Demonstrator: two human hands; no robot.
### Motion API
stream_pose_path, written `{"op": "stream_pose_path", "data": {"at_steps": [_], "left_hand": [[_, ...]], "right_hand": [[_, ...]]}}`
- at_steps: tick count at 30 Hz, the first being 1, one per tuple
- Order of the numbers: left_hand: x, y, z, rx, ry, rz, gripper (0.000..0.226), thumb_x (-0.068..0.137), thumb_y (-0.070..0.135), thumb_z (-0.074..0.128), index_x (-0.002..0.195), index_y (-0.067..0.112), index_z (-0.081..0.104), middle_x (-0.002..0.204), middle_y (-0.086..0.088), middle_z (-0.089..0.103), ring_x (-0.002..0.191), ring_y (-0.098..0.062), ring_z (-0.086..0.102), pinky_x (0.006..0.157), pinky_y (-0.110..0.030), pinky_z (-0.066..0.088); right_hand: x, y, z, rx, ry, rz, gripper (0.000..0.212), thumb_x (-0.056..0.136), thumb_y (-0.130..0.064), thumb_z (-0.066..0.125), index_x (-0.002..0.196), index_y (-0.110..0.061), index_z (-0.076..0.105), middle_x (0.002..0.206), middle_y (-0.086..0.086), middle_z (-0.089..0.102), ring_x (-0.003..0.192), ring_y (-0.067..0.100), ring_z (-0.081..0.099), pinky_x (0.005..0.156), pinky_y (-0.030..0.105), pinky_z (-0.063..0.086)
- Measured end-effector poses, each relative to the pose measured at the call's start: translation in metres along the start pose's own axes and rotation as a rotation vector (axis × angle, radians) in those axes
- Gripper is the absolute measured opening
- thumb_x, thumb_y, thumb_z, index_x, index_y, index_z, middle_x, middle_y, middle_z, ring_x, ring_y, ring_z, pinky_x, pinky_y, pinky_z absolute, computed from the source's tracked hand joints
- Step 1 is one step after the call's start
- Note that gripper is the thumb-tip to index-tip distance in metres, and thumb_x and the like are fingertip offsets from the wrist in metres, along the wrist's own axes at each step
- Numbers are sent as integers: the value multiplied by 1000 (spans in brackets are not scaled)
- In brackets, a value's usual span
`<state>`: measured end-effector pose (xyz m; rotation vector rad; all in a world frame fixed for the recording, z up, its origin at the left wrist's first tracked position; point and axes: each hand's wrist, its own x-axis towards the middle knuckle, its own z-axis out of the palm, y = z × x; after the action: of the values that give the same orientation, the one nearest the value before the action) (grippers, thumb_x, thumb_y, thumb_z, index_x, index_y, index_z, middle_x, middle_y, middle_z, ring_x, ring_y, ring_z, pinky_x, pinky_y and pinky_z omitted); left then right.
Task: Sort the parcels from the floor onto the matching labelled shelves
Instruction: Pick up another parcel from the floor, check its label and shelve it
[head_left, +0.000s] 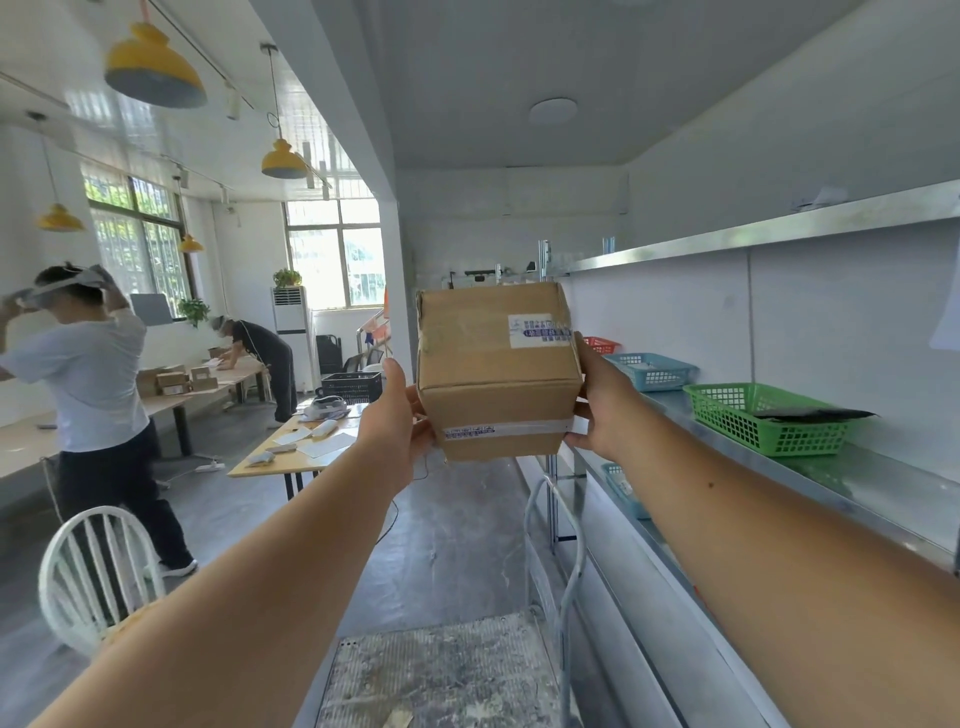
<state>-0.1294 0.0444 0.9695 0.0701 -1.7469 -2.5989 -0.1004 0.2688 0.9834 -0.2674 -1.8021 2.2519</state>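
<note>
I hold a brown cardboard parcel (496, 371) up in front of me at arm's length, a white and blue label on its upper right face and clear tape across its lower face. My left hand (397, 421) grips its left side and my right hand (602, 400) grips its right side. The metal shelves (852, 483) run along the wall on my right, level with the parcel. On the middle shelf stand a green basket (763, 423) with a dark flat packet in it, a blue basket (649, 370) and a red basket (601, 344).
A metal cart platform (441, 675) with a handle rail (550, 525) stands below my arms. A white chair (98, 571) is at lower left. Two people work at wooden tables (296, 447) on the left, one with several small boxes. Another blue basket (621, 488) sits on a lower shelf.
</note>
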Motion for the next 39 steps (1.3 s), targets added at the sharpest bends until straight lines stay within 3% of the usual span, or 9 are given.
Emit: {"op": "stream_pose_path", "data": {"at_steps": [3,6,10,15,22,26,29,35,39], "left_hand": [[4,1,-2,21,25,23,51,101,65,52,82,21,70,69,1,78,90,-28,76,95,-45,62],[8,1,-5,89,74,51,48,104,61,51,81,23,69,49,10,71,80,-19,68,86,-39,58],[11,-3,-12,80,43,63,43,104,57,54,84,23,73,60,11,77,80,-18,70,70,-32,56],[5,-2,-20,21,-45,40,53,104,61,50,102,16,77,110,-3,81,101,-26,75,100,-44,60],[-5,4,-20,-84,-41,40,45,104,56,55,93,19,77,100,0,83,115,-33,75,107,-53,57],[-6,10,-25,-20,-41,70,38,95,62,65,90,27,79,100,3,83,108,-27,77,102,-48,60],[-4,11,-30,47,-44,95,40,90,68,66,90,31,81,91,5,82,107,-26,76,97,-42,59],[-6,8,-30,195,-73,104,55,98,68,55,105,20,81,113,7,81,108,-19,72,93,-39,53],[-4,3,-29,268,-61,135,50,94,67,62,121,27,77,113,7,82,115,-23,73,111,-53,53]], "right_hand": [[6,1,1,18,-3,31,50,95,-71,56,103,-24,71,110,2,76,111,26,68,107,53,50],[10,4,7,30,-74,30,66,79,-80,69,115,-26,78,118,4,80,112,28,74,100,57,57],[53,22,2,13,-53,1,96,50,-89,80,123,-26,78,120,9,81,110,38,77,100,70,54],[27,9,16,44,-72,-13,82,75,-84,65,126,-21,76,120,14,80,108,37,78,97,66,58],[25,1,29,97,-115,28,96,75,-82,69,147,-19,61,119,13,80,99,35,81,74,54,66],[25,-1,28,102,-158,4,80,84,-88,52,126,-25,76,119,14,80,106,37,77,92,54,62],[27,3,26,143,-147,-2,76,73,-91,58,113,-29,78,125,8,78,118,37,72,107,64,50],[29,11,33,114,-130,-24,72,82,-83,61,127,-28,74,132,15,74,101,34,79,92,52,62],[33,17,33,83,-77,-49,77,70,-82,70,130,-34,74,131,5,76,107,30,79,97,54,60]]}}
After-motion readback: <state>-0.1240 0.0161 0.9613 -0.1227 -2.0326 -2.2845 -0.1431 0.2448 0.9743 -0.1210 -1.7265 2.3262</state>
